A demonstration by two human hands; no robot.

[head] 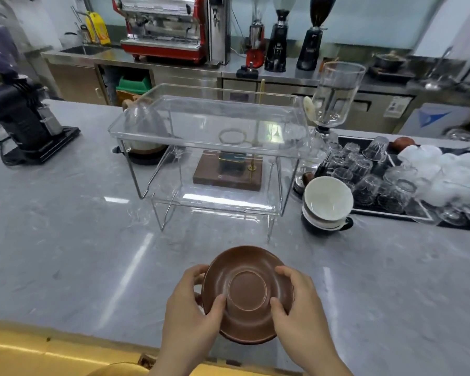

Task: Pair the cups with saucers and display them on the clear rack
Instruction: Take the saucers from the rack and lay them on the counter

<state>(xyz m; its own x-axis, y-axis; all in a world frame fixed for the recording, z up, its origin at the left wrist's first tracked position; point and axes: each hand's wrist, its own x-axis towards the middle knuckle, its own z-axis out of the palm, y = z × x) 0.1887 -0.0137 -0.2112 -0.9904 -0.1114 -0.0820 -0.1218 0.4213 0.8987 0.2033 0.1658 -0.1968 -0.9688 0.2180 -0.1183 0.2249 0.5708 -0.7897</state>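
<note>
Head view: both hands grip a brown saucer (247, 294) over the near edge of the table (65, 240). The saucer is round, glazed ceramic, with a raised ring at its centre, and another brown rim shows just beneath it. The left hand (193, 308) clasps its left rim, thumb pressed on the top face and fingers (198, 270) curled round the far edge. The right hand (301, 302) clasps the right rim the same way, thumb on top.

The table is smooth grey stone with pale veins and a glossy sheen. Near its middle stands the rack (215, 158), two stepped shelves of clear plastic on thin wire legs, both bare. Just right of the rack sits a stack of cups (327, 204), nested and tilted, white inside and dark outside, a dark handle poking right. Beyond them, toward the right edge, a black tray (391, 213) carries upturned clear glasses (364, 169).
</note>
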